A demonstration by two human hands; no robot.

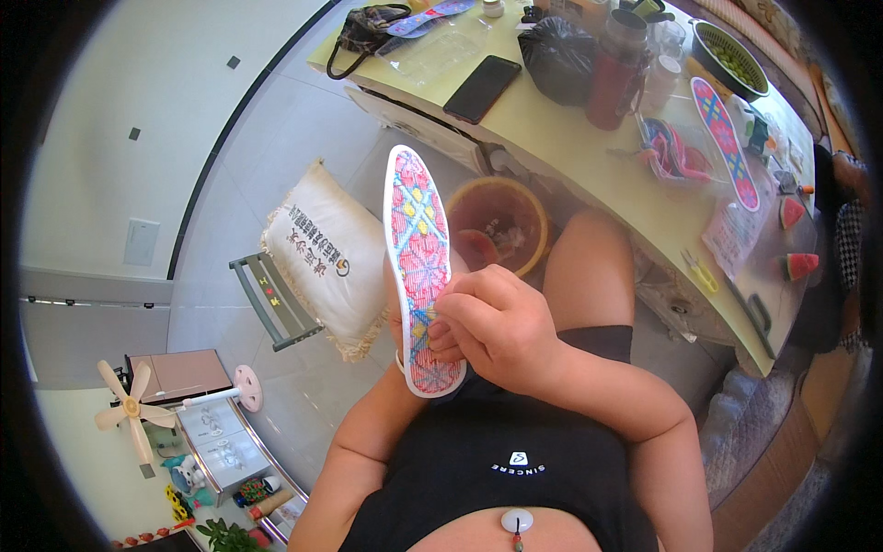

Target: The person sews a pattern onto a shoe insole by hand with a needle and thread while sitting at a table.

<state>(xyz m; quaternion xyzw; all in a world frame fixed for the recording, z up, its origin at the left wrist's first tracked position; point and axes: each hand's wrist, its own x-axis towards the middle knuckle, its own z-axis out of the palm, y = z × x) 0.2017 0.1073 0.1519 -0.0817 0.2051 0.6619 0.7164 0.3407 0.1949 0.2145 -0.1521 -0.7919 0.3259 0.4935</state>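
Note:
An embroidered insole with a white rim and pink, blue and yellow stitched patterns stands nearly upright over my lap. My left hand holds it from behind; most of its fingers are hidden by the insole, and a pale bangle shows at the wrist. Against the stitched face, near the lower half, my right hand has its thumb and fingers pinched together. Whatever lies between those fingertips is too small or hidden to make out.
On the table at the right lie a black phone, a second patterned insole, yellow-handled scissors and watermelon pieces. A dark red flask stands there. Below are a waste bin and a cushioned stool.

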